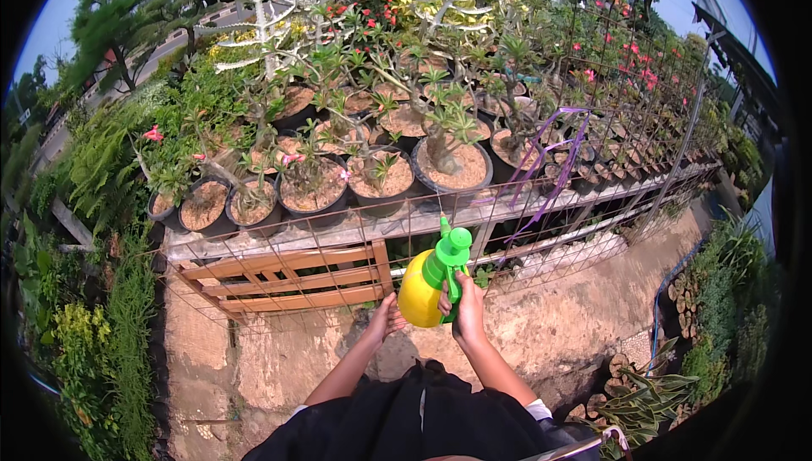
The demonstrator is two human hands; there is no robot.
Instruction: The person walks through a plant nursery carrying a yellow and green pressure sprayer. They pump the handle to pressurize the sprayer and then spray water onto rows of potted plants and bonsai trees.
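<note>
In the head view, in front of the counter (182,246), a yellow and green spray bottle (418,293) is held up by the right hand (469,306), whose fingers are wrapped round the green handle (454,292), seemingly so that the nozzle (444,222) is kept facing away from the body. The left hand (387,317) is held open just beside the bottle, perhaps for steadying; whether contact is made cannot be told. Potted plants (454,165) are crowded along the counter, with a slatted wooden frame (338,256) placed below. Outdoors, the worn path (279,364) is bordered by greenery (131,334).
</note>
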